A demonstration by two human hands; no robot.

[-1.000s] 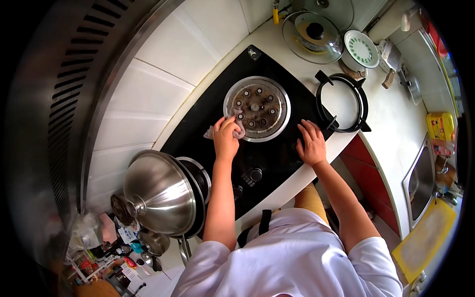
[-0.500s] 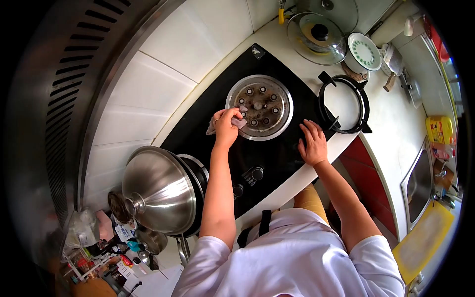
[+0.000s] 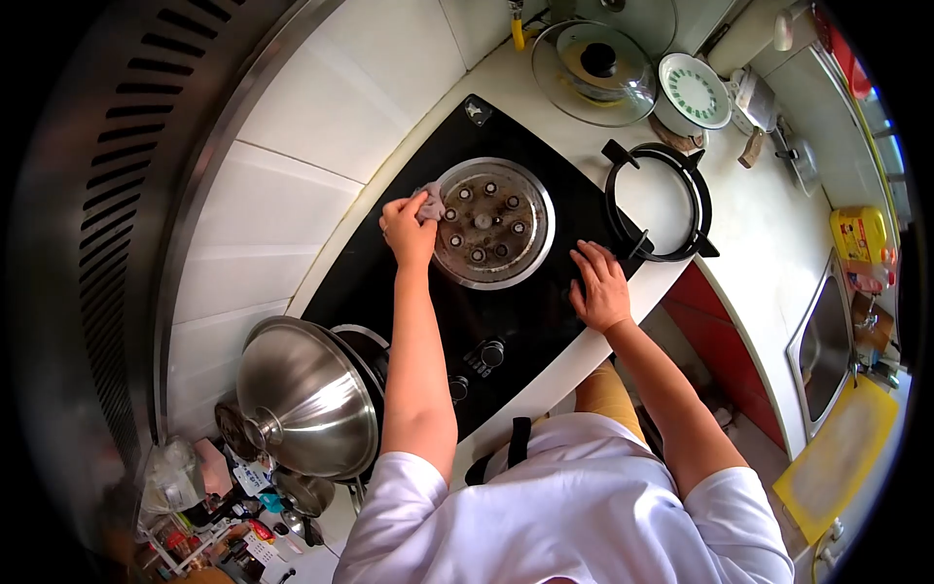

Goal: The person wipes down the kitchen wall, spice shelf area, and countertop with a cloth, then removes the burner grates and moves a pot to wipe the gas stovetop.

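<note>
My left hand (image 3: 409,230) is closed on a greyish cleaning cloth (image 3: 432,201), which touches the left rim of the round metal burner (image 3: 494,224). Brown stains mark the burner's plate around its ring of small nozzles. Under it lies the black glass gas stove (image 3: 457,316), with two control knobs (image 3: 491,354) near its front edge. My right hand (image 3: 602,287) rests flat on the stove's right side with its fingers apart, holding nothing. Just beyond it, a black pan support (image 3: 702,200) sits partly on the white counter.
A lidded steel wok (image 3: 311,394) stands on the left burner. Glass lids (image 3: 595,83), a green-patterned bowl (image 3: 694,91) and a cleaver (image 3: 754,117) are at the back right. A sink (image 3: 825,341) is at the far right, and a range hood (image 3: 126,195) looms at left.
My left hand has moved the cloth from the burner's lower left to its left outer rim. The right hand keeps its place on the stove. The whole view has shifted slightly.
</note>
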